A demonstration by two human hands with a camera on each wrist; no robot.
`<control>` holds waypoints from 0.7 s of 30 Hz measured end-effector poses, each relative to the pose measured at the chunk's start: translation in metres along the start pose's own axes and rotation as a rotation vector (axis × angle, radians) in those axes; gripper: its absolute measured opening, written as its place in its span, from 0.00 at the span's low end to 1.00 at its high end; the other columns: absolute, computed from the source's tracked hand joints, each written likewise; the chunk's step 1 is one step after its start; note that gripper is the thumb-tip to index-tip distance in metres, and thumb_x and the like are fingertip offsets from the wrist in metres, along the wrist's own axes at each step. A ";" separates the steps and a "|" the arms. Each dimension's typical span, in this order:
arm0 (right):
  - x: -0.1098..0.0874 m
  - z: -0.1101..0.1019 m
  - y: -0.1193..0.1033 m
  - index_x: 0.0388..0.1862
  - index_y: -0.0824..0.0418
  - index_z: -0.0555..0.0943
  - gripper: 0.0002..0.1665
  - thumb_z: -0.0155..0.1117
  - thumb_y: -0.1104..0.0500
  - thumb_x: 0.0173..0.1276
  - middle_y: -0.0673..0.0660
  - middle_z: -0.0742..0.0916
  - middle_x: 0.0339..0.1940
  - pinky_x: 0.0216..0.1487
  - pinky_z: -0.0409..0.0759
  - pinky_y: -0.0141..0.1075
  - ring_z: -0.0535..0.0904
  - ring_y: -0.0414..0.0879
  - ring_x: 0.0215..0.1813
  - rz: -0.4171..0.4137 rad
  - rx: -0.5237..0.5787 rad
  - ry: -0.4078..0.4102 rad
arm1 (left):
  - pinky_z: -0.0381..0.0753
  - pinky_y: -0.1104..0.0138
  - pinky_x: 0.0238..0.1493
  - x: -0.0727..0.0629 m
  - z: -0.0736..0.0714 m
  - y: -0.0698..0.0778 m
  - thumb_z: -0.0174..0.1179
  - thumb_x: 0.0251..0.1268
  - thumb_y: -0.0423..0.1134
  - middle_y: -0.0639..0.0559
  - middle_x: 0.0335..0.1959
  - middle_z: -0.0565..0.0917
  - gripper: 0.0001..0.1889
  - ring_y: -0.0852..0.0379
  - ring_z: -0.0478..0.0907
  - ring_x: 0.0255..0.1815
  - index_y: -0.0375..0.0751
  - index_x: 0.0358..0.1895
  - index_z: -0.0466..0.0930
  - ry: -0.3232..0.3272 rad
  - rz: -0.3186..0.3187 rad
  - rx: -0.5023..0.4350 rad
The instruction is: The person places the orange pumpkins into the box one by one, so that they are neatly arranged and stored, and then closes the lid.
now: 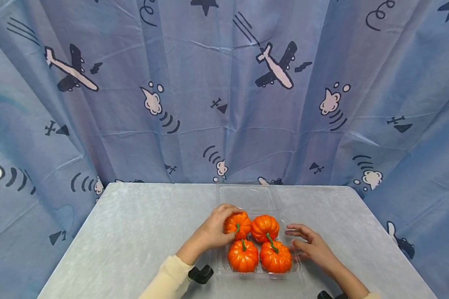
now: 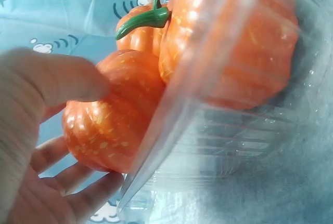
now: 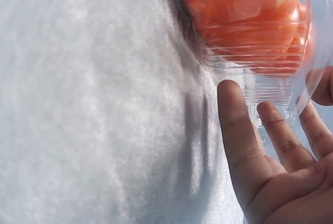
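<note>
A clear plastic clamshell box [image 1: 224, 270] holds several small orange toy pumpkins with green stems. My left hand [image 1: 218, 228] grips the back-left pumpkin [image 1: 241, 224], thumb on the near side and fingers over the far side. In the left wrist view, this pumpkin [image 2: 112, 125] is at the box's edge, between thumb and fingers. Beside it are the back-right pumpkin [image 1: 265, 227], the front-left pumpkin [image 1: 243, 256] and the front-right pumpkin [image 1: 276, 258]. My right hand [image 1: 316, 248] is at the box's right side with fingers extended, holding nothing; in the right wrist view its fingertips are by the ribbed wall [image 3: 255, 60].
The box's transparent lid [image 1: 247, 198] is folded back toward the far edge of the grey-white table [image 1: 149, 224]. A blue curtain [image 1: 194, 104] printed with planes hangs behind. Black wrist-camera mounts [image 1: 201, 275] are on both wrists.
</note>
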State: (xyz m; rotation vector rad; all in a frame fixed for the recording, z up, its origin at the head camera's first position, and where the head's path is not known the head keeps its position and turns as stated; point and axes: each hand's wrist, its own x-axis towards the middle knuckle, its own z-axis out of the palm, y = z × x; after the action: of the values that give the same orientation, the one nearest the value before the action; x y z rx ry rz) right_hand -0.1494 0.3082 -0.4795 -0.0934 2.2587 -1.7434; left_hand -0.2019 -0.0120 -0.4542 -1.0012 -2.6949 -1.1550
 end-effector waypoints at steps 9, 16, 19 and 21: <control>0.000 0.000 0.001 0.70 0.69 0.59 0.31 0.54 0.61 0.73 0.78 0.68 0.67 0.37 0.86 0.46 0.85 0.50 0.45 0.003 -0.002 0.009 | 0.80 0.62 0.54 0.002 0.000 -0.006 0.57 0.58 0.29 0.45 0.53 0.79 0.20 0.51 0.77 0.55 0.40 0.56 0.76 0.091 0.007 -0.064; 0.000 0.000 0.001 0.70 0.69 0.59 0.31 0.54 0.60 0.73 0.78 0.68 0.67 0.36 0.86 0.45 0.85 0.51 0.45 0.005 -0.005 0.005 | 0.83 0.69 0.43 0.003 0.001 -0.008 0.60 0.58 0.32 0.44 0.49 0.79 0.17 0.50 0.76 0.49 0.40 0.52 0.79 0.119 -0.042 -0.126; 0.000 0.000 0.001 0.70 0.69 0.59 0.31 0.54 0.60 0.73 0.78 0.68 0.67 0.36 0.86 0.45 0.85 0.50 0.45 0.004 -0.007 0.005 | 0.83 0.70 0.43 0.003 0.000 -0.007 0.60 0.58 0.33 0.45 0.49 0.79 0.17 0.51 0.76 0.48 0.40 0.52 0.79 0.119 -0.044 -0.138; 0.000 0.000 0.001 0.70 0.69 0.59 0.31 0.54 0.60 0.73 0.78 0.68 0.67 0.35 0.86 0.45 0.85 0.50 0.45 0.004 -0.007 0.007 | 0.83 0.70 0.43 0.003 0.000 -0.008 0.60 0.56 0.32 0.45 0.49 0.80 0.16 0.51 0.77 0.47 0.39 0.51 0.80 0.122 -0.032 -0.139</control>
State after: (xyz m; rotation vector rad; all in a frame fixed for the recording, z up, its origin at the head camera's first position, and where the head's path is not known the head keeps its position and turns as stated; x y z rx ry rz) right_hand -0.1491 0.3085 -0.4805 -0.0840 2.2683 -1.7371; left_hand -0.2088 -0.0140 -0.4582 -0.8752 -2.5752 -1.3778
